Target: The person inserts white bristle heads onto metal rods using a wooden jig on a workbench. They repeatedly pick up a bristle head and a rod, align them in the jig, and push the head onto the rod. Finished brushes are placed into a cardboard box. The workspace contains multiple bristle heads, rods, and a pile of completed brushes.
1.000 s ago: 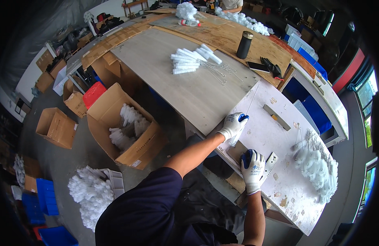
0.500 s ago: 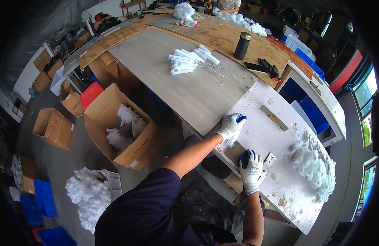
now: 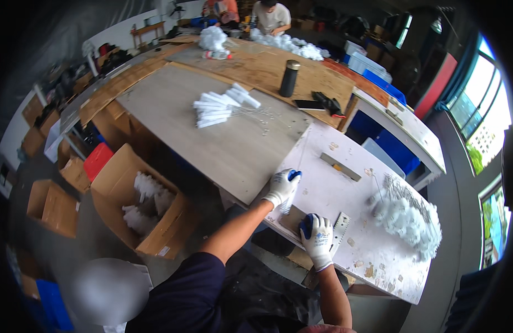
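Observation:
My left hand (image 3: 282, 187), in a white glove with blue palm, is closed around a wire-handled bottle brush. Its white bristles (image 3: 287, 206) show below the fingers, and its thin wire stretches away over the pale tabletop. My right hand (image 3: 318, 240), gloved alike, rests at the near edge of the table with its fingers curled beside a flat grey-brown block (image 3: 291, 220). What the right fingers hold, if anything, is hidden. Just right of that hand lies a perforated metal strip (image 3: 341, 228). Many finished-looking wire brushes (image 3: 403, 219) lie heaped at the right.
A slim bar (image 3: 341, 166) lies beyond my hands. White brushes (image 3: 214, 109) lie on the grey board (image 3: 212, 150); a black flask (image 3: 289, 79), phone (image 3: 310, 105) and dark gloves (image 3: 327, 103) lie farther back. A carton (image 3: 114, 188) stands left. Another person (image 3: 271, 19) works at the far end.
The view has tilted up and turned right, so the scene sits farther left and more of the people behind shows. Both hands keep nearly the same place on the table.

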{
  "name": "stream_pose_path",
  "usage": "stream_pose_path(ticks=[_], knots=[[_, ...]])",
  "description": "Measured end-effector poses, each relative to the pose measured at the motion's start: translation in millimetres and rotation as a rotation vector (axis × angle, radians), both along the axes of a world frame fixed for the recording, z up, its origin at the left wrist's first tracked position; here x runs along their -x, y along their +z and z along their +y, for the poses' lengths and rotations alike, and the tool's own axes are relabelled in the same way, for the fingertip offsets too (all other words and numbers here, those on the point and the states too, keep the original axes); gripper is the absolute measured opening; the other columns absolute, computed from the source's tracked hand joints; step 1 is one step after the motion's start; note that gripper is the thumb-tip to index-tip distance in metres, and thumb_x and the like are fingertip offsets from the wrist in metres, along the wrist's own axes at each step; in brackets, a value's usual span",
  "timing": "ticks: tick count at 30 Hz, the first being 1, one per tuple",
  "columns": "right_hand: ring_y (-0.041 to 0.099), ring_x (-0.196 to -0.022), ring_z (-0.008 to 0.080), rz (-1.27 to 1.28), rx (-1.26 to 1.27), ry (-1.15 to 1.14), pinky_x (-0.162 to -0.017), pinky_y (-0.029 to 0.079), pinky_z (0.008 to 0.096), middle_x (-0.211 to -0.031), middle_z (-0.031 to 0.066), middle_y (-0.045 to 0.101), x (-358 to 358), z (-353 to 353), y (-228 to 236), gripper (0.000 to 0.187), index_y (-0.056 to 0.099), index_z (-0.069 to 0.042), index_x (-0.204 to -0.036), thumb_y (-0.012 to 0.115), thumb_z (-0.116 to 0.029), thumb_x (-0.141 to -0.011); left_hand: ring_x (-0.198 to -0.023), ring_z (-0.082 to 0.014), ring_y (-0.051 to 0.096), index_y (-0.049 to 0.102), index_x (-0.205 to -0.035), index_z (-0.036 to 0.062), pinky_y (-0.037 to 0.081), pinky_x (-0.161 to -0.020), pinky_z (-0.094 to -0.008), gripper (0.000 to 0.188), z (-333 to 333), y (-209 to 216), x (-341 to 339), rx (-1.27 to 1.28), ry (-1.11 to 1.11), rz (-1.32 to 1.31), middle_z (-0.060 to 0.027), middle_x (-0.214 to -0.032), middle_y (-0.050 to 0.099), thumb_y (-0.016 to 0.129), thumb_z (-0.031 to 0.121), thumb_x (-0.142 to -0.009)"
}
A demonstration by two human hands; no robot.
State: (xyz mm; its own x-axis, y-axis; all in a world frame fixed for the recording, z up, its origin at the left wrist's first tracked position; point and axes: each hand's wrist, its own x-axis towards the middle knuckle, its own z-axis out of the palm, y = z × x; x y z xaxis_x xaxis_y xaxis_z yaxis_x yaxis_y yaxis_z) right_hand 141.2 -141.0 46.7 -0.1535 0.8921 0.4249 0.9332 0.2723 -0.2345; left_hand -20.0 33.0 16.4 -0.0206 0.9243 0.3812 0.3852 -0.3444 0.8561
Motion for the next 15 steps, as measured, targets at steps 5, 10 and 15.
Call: stream_pose_path(ticks=[5,10,15], knots=[[0.059,-0.108,0.0344,-0.010,0.024,-0.010,-0.095,0.046,0.0477,-0.117,0.0135,0.065,-3.9,-2.6,2.0,0.043,0.061,-0.008,-0.119,0.075,-0.026,-0.083,-0.078,-0.0360,0.067,0.069,-0.091,0.0013,0.051,-0.074,-0.0417,0.030,8.2,-8.0,-1.0,0.052,-0.053,0.022,-0.0173,-0.087,0.072,0.069,0.031,-0.094],[0.062,-0.106,0.0341,-0.007,-0.001,-0.012,-0.093,0.049,0.0467,-0.112,0.0141,0.067,-5.8,-2.5,0.9,0.040,0.062,-0.006,-0.117,0.074,-0.029,-0.086,-0.075,-0.0317,0.067,0.069,-0.091,0.0016,0.051,-0.073,-0.0403,0.027,10.0,-15.7,-3.2,0.009,-0.022,-0.016,-0.0157,-0.085,0.071,0.069,0.029,-0.093],[0.062,-0.106,0.0341,-0.007,0.018,-0.023,-0.093,0.049,0.0466,-0.113,0.0142,0.067,-6.3,-3.1,2.3,0.040,0.062,-0.006,-0.116,0.074,-0.030,-0.087,-0.075,-0.0320,0.066,0.069,-0.090,0.0017,0.051,-0.073,-0.0402,0.028,8.9,-14.0,-3.7,0.021,-0.034,0.009,-0.0160,-0.085,0.071,0.068,0.030,-0.094]])
